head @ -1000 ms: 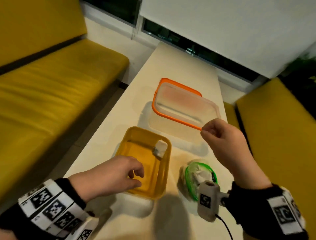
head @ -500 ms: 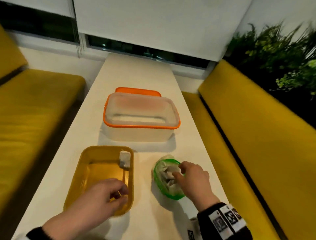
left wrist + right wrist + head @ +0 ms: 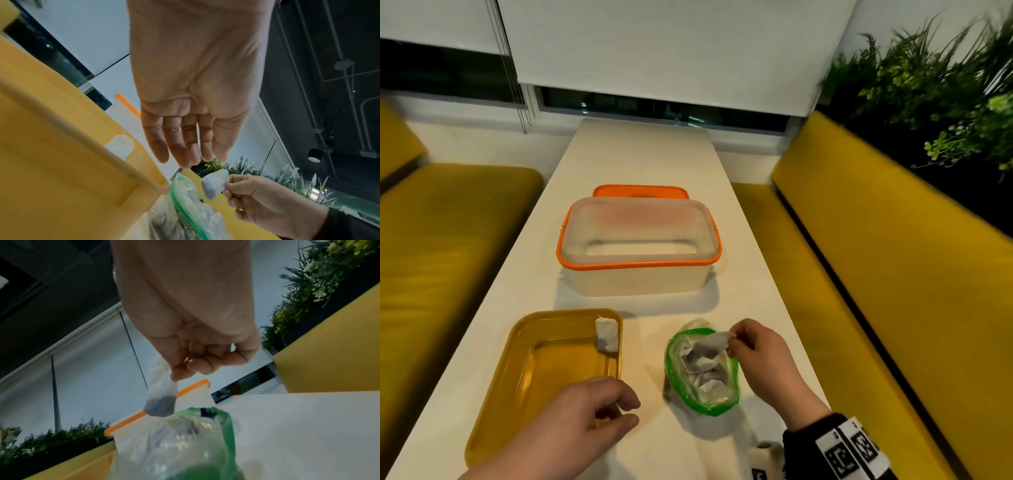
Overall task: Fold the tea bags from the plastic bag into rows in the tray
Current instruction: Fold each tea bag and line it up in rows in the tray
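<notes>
A yellow tray [image 3: 541, 383] lies on the near left of the white table [image 3: 640, 154], with one folded tea bag [image 3: 607, 337] in its far right corner. To its right is the green-rimmed plastic bag [image 3: 702, 373], open and holding several tea bags. My right hand [image 3: 732, 339] pinches a tea bag [image 3: 714, 342] by its top edge just above the bag's mouth; the right wrist view shows that tea bag [image 3: 161, 400] hanging from my fingertips. My left hand [image 3: 630, 411] hovers over the tray's near right corner, fingers [image 3: 185, 146] relaxed and holding nothing.
A clear container with an orange rim [image 3: 637, 246] stands behind the tray and bag, its orange lid [image 3: 640, 191] beyond it. Yellow benches [image 3: 876, 274] flank the narrow table on both sides. Plants [image 3: 928, 85] fill the far right.
My right hand came down from near the container into the plastic bag and has lifted a tea bag out. The left hand stays at the tray's near corner. My head turned right.
</notes>
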`<state>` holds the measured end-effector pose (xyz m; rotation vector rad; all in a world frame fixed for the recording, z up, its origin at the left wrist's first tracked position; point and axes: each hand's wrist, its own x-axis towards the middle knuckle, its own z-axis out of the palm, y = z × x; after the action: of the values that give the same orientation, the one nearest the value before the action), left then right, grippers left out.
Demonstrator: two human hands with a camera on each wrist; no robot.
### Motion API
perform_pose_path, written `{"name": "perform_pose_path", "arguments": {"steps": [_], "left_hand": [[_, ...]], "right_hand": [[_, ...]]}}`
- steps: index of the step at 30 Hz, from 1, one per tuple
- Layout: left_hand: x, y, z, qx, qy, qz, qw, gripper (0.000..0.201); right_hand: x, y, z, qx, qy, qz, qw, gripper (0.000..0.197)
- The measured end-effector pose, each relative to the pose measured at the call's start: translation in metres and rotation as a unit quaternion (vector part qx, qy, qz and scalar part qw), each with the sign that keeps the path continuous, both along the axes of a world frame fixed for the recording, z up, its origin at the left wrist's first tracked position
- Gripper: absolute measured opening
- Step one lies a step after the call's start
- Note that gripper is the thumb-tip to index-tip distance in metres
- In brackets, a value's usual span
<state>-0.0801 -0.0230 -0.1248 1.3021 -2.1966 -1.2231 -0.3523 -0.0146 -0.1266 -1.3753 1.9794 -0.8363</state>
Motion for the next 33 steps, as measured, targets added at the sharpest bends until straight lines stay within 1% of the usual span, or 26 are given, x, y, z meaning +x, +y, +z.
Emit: {"name": "perform_pose_path", "arguments": {"steps": [2, 3, 4, 6, 8, 9, 11, 14, 16, 17, 19, 20, 21, 23, 26, 28, 31, 33], "left_hand": [[0.0, 0.001, -0.001, 0.002, -0.007, 0.0, 1.0, 0.026], [-0.001, 0.002, -0.001, 0.003, -0.009, 0.001, 1.0, 0.024], [-0.002, 0.002, -0.002, 0.007, -0.011, 0.004, 1.0, 0.02], [-0.004, 0.002, -0.002, 0.016, -0.022, 0.007, 1.0, 0.01], [-0.007, 0.003, 0.0, 0.016, -0.034, 0.0, 0.999, 0.009], [-0.007, 0.003, 0.001, 0.018, -0.035, -0.002, 0.999, 0.01], [-0.008, 0.003, 0.003, 0.024, -0.033, 0.0, 0.999, 0.01], [-0.005, 0.004, 0.005, 0.033, -0.034, 0.006, 0.999, 0.009], [-0.003, 0.003, 0.004, 0.033, -0.035, 0.007, 0.999, 0.009], [-0.003, 0.003, 0.004, 0.032, -0.033, 0.007, 0.999, 0.009], [-0.004, 0.003, 0.003, 0.031, -0.028, 0.006, 0.999, 0.009], [-0.005, 0.004, 0.003, 0.032, -0.026, 0.004, 0.999, 0.008], [-0.007, 0.004, 0.002, 0.034, -0.025, 0.002, 0.999, 0.008], [-0.011, 0.005, 0.002, 0.037, -0.024, -0.002, 0.999, 0.007], [-0.016, 0.005, 0.004, 0.034, -0.021, -0.005, 0.999, 0.007], [-0.024, 0.005, 0.007, 0.018, -0.033, -0.027, 0.999, 0.006], [-0.046, -0.005, 0.015, -0.062, -0.044, -0.041, 0.996, 0.008], [-0.065, -0.021, 0.02, -0.112, -0.059, -0.009, 0.992, 0.015]], "right_hand": [[0.001, -0.001, 0.005, 0.012, -0.019, 0.032, 0.999, 0.009], [0.003, -0.003, 0.006, 0.023, -0.015, 0.046, 0.999, 0.008], [0.005, -0.006, 0.006, 0.035, 0.01, 0.054, 0.998, 0.009], [0.012, -0.015, 0.001, 0.066, 0.102, 0.064, 0.991, 0.01], [0.02, -0.021, -0.005, 0.085, 0.174, 0.071, 0.978, 0.007], [0.023, -0.022, -0.008, 0.085, 0.192, 0.073, 0.975, 0.007], [0.027, -0.022, -0.013, 0.082, 0.199, 0.077, 0.973, 0.014], [0.026, -0.019, -0.017, 0.069, 0.149, 0.075, 0.984, 0.025], [0.022, -0.018, -0.02, 0.058, 0.136, 0.069, 0.987, 0.021], [0.02, -0.017, -0.02, 0.057, 0.154, 0.072, 0.984, 0.015], [0.021, -0.016, -0.021, 0.062, 0.224, 0.089, 0.969, 0.003], [0.023, -0.016, -0.022, 0.063, 0.249, 0.098, 0.962, 0.003], [0.025, -0.015, -0.023, 0.061, 0.259, 0.105, 0.958, 0.007], [0.027, -0.016, -0.024, 0.046, 0.246, 0.103, 0.963, 0.011], [0.024, -0.015, -0.019, 0.02, 0.17, 0.078, 0.982, 0.014], [0.02, -0.013, -0.015, -0.008, 0.127, 0.06, 0.99, 0.017], [0.016, -0.011, -0.014, -0.027, 0.109, 0.059, 0.992, 0.019], [0.015, -0.009, -0.018, -0.019, 0.103, 0.073, 0.992, 0.018]]}}
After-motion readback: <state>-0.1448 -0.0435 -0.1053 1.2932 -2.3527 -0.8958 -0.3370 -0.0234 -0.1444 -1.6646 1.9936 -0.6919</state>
